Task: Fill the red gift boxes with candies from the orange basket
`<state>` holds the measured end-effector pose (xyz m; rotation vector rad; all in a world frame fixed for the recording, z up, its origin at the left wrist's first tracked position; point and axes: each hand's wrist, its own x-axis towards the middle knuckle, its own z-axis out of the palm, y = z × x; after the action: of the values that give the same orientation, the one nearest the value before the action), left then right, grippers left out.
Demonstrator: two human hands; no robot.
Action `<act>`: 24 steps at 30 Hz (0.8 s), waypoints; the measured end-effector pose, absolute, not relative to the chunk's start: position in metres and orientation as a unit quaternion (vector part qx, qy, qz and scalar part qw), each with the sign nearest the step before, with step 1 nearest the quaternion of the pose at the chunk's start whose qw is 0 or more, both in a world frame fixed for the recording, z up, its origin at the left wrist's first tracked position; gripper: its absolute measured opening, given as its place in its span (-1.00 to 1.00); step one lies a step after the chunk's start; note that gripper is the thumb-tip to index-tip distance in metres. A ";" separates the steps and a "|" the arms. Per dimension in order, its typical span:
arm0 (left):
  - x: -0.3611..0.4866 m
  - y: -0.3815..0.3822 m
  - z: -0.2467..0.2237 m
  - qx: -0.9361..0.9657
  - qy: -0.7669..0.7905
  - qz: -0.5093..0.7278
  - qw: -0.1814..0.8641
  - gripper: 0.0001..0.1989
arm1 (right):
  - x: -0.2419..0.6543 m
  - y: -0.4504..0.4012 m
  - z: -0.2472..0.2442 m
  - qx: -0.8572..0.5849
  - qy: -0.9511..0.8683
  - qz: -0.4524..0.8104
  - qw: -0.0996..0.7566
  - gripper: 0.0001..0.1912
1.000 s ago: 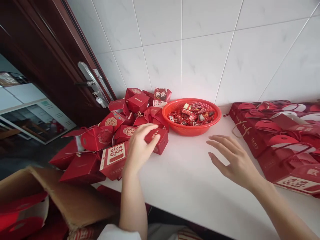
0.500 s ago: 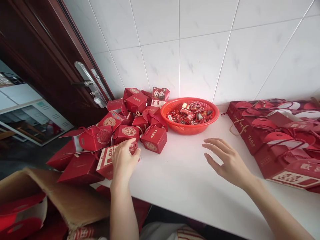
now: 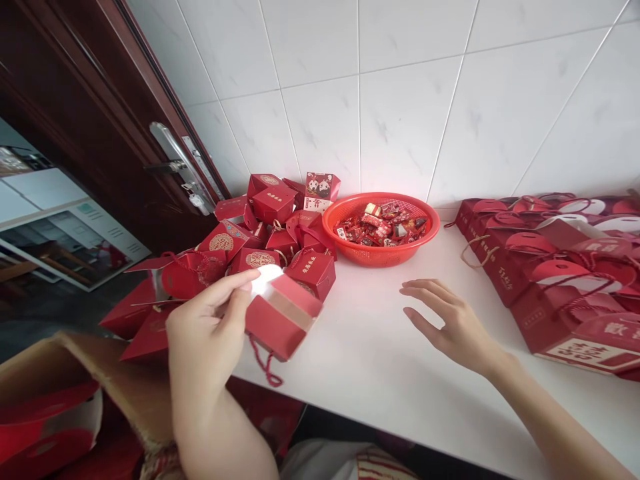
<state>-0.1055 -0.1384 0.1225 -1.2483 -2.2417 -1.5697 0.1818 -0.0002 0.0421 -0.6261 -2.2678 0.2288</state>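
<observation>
A red gift box (image 3: 283, 317) is pinched by its white-lined top flap between the thumb and fingers of my left hand (image 3: 207, 333). The box is tilted, and a dark red cord hangs from it over the white table. My right hand (image 3: 450, 320) hovers over the table with its fingers apart and nothing in it. Beyond the hands, a red plastic basket (image 3: 383, 255) holds many wrapped candies (image 3: 383, 223). Behind the held box lies a pile of red gift boxes (image 3: 273, 203), one of them a small box with gold characters (image 3: 315, 270).
Rows of red boxes with cord handles (image 3: 560, 280) stand at the right of the white table (image 3: 370, 360). At lower left an open cardboard carton (image 3: 107, 380) holds more red boxes. A tiled wall (image 3: 400, 100) runs behind, and a dark door (image 3: 100, 100) stands at left.
My left hand has drawn a red box out of the pile and turned it, so its lined flap and cord now show. My right hand has barely moved.
</observation>
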 end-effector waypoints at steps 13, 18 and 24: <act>-0.036 -0.024 0.126 -0.711 -0.448 -0.447 -0.307 -0.78 | 0.179 0.001 0.046 -0.277 -0.728 0.432 0.454 -0.59; -0.030 0.006 0.116 -0.726 -0.432 -0.394 -0.361 -0.78 | 0.179 0.009 0.043 -0.311 -0.728 0.352 0.500 -0.55; -0.034 0.029 0.106 -0.758 -0.414 -0.364 -0.350 -0.75 | 0.172 0.011 0.057 -0.305 -0.789 0.249 0.473 -0.58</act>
<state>-0.0338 0.0289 0.1065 -3.1200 -1.7031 -1.4977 0.1720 0.0105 0.0571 -0.7471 -1.9301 0.6087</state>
